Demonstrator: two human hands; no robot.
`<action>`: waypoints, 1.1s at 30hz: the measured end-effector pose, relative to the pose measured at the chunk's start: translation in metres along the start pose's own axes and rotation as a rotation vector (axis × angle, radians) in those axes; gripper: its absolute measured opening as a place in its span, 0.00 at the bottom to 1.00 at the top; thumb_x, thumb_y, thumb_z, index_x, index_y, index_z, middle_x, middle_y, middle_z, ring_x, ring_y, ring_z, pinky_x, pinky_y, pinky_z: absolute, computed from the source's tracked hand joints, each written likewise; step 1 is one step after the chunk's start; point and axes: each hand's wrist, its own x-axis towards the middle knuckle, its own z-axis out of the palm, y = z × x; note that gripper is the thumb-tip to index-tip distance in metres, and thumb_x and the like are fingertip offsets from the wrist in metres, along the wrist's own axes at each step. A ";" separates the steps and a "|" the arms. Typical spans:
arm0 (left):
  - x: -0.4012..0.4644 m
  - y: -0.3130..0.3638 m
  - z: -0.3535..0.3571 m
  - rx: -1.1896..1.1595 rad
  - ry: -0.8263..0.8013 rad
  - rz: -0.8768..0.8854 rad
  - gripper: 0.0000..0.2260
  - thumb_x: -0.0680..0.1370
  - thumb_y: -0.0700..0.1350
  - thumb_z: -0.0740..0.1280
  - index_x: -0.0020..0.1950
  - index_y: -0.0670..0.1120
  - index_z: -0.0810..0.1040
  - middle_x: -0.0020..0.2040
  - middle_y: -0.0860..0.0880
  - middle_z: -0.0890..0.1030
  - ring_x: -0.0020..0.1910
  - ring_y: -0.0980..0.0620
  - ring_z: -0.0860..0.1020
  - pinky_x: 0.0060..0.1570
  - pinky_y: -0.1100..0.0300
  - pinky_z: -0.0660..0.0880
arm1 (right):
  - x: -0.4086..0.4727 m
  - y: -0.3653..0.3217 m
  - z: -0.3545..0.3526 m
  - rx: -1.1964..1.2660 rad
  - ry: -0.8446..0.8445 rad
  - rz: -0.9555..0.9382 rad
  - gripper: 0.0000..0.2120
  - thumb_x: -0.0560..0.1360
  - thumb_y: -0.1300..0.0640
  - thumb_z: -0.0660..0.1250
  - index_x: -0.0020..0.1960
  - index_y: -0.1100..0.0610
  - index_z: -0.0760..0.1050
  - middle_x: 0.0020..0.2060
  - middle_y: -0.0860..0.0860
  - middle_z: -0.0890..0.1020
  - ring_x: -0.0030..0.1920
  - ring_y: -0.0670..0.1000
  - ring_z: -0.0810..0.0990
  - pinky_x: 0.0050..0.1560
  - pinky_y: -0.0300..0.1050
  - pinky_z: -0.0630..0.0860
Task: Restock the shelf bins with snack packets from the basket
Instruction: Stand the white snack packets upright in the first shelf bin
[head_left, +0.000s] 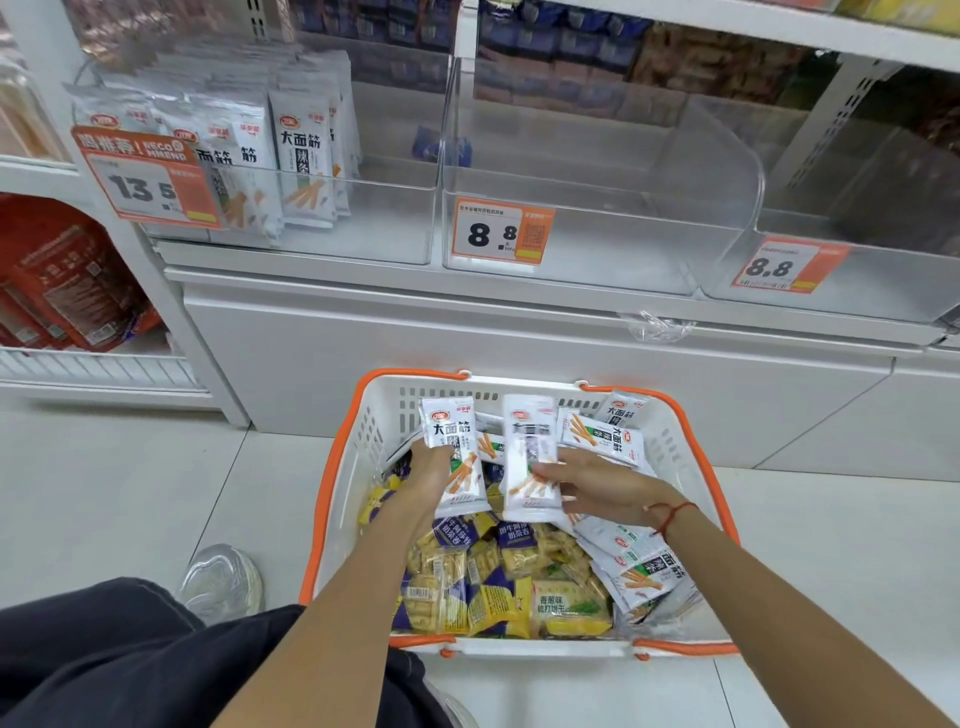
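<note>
Over the basket (337, 499), our left hand (428, 467) has its fingers curled round one white snack packet (457, 452); our right hand (597, 486) pinches another white packet (530, 457) between thumb and fingers, both upright.

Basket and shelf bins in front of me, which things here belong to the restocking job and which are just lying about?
Part of the job:
- basket
- white packet in left hand
- white packet in right hand
- left bin, partly stocked
- middle bin

Just lying about:
- crumpled plastic wrap
- red bags
</note>
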 end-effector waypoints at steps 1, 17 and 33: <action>-0.002 -0.002 0.001 -0.005 0.012 0.017 0.17 0.83 0.41 0.55 0.72 0.43 0.64 0.62 0.41 0.73 0.60 0.43 0.72 0.61 0.50 0.67 | 0.004 0.001 0.005 -0.005 0.023 -0.002 0.13 0.78 0.54 0.64 0.60 0.57 0.76 0.57 0.57 0.81 0.58 0.55 0.78 0.66 0.53 0.72; 0.009 -0.010 0.007 -0.239 -0.065 -0.083 0.18 0.77 0.49 0.62 0.66 0.45 0.72 0.58 0.41 0.80 0.54 0.41 0.79 0.57 0.47 0.74 | 0.040 -0.002 0.083 -0.136 0.688 -0.313 0.10 0.70 0.49 0.74 0.46 0.54 0.80 0.37 0.45 0.79 0.38 0.44 0.76 0.44 0.43 0.74; 0.014 -0.021 -0.006 -0.399 -0.205 -0.195 0.09 0.79 0.46 0.61 0.57 0.46 0.75 0.41 0.46 0.81 0.36 0.48 0.79 0.35 0.56 0.78 | 0.042 0.032 0.024 -1.130 0.388 0.094 0.15 0.75 0.52 0.67 0.62 0.52 0.75 0.57 0.52 0.78 0.54 0.53 0.78 0.50 0.44 0.75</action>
